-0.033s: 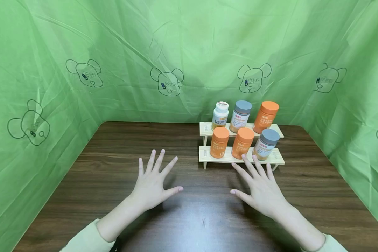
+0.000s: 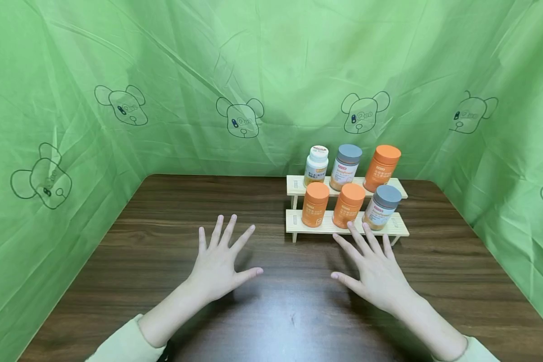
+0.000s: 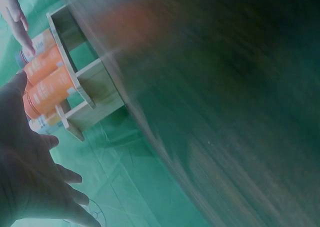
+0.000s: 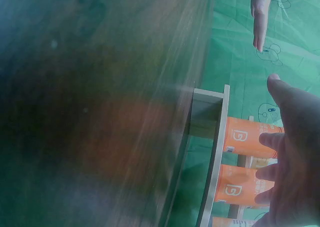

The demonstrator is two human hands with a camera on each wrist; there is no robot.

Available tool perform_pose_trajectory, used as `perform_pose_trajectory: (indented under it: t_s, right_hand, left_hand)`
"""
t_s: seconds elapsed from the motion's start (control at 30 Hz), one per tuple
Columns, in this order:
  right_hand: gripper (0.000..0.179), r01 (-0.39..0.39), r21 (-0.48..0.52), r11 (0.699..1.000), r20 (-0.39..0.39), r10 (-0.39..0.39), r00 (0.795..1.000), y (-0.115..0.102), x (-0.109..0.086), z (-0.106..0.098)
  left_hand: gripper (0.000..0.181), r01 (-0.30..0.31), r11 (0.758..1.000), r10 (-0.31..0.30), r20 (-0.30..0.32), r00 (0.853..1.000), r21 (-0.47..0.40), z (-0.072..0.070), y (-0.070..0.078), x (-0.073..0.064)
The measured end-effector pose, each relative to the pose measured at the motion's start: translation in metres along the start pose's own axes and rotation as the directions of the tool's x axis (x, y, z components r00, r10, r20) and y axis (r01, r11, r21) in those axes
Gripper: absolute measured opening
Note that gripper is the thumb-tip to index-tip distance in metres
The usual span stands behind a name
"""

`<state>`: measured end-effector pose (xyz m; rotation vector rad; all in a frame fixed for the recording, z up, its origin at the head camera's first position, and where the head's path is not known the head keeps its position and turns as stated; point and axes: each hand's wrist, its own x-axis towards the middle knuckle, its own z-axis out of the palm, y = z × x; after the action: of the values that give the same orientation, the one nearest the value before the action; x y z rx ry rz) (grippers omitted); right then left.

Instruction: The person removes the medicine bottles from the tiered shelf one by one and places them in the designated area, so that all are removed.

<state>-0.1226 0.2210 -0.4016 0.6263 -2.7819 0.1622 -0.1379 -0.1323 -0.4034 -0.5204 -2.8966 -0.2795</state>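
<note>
My left hand (image 2: 216,269) is held over the left-middle of the table, palm down, fingers spread and holding nothing. Fingers also spread, my right hand (image 2: 379,279) hovers in front of a two-tier wooden rack (image 2: 298,221) and grips nothing. On the lower tier stand two orange jars, the left one (image 2: 315,204) and the middle one (image 2: 349,206), with a grey-lidded jar (image 2: 382,207) at the right. The upper tier bears a white bottle (image 2: 317,167), another grey-lidded jar (image 2: 345,168) and an orange jar (image 2: 382,169). In the right wrist view, the fingers overlap the orange jars without visible grip.
The dark wood-grain table (image 2: 163,211) reflects light near its front. Green cloth (image 2: 181,65) with printed bear heads hangs behind it and along both sides. The rack stands at the back right, near the cloth.
</note>
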Motion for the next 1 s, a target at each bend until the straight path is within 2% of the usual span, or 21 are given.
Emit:
perform_pose_trajectory:
  t_s: [0.6,1.0]
  right_hand:
    - [0.077,0.006,0.016,1.000,-0.015,-0.006,1.000,0.002,0.003,-0.009]
    - [0.079,0.013,0.013,1.000,-0.062,-0.012,0.998,0.010,0.010,-0.031]
  left_hand:
    - [0.089,0.006,1.000,-0.006,-0.008,1.000,0.010,-0.007,-0.001,0.003]
    - [0.088,0.015,0.999,-0.014,-0.034,0.999,0.028,-0.028,0.000,0.015]
